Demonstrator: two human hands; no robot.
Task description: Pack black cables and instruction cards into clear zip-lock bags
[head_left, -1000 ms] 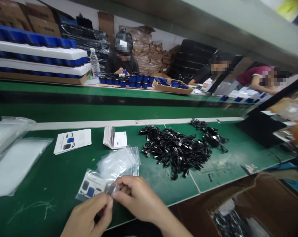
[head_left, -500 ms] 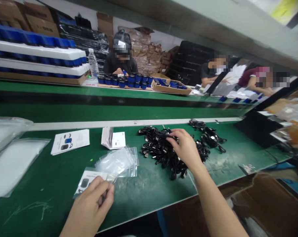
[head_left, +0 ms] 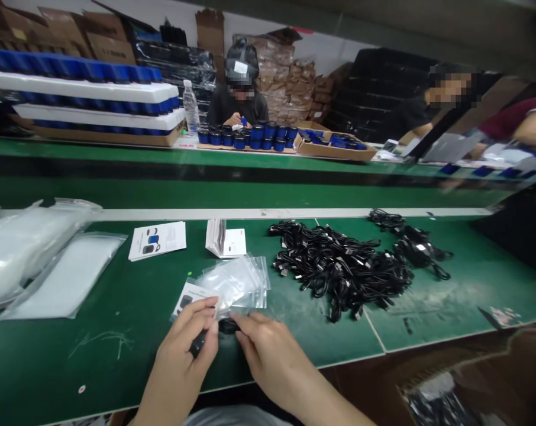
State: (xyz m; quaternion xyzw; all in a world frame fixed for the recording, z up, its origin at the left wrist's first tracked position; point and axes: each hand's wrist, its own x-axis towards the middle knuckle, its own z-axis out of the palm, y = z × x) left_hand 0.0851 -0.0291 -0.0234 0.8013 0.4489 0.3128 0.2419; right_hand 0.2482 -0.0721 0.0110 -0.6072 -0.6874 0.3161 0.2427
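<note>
My left hand [head_left: 189, 343] is closed on the edge of a clear plastic bag [head_left: 189, 292] with a printed leaflet showing through it. Just to its right, my right hand [head_left: 270, 346] pinches a small coiled black cable [head_left: 228, 325] against the bag's opening. Whether the cable's end is inside the bag I cannot tell. A fan of clear zip bags [head_left: 244, 278] lies right behind both hands. Further right spreads a heap of black cables [head_left: 339, 260]. Behind the bags stands a folded stack of white leaflets [head_left: 226, 239].
Printed cards [head_left: 158, 239] and large plastic packs [head_left: 68, 278] lie on the green table [head_left: 130, 361] at left. More cables [head_left: 421, 245] sit at far right. Beyond a raised ledge, a person [head_left: 239, 100] works behind blue jars [head_left: 254, 139]; an open carton [head_left: 334, 148] is alongside.
My right hand has come from the cable heap to my left hand, bringing a black cable. My left hand keeps its hold on the bag. The view has shifted, so things appear further right.
</note>
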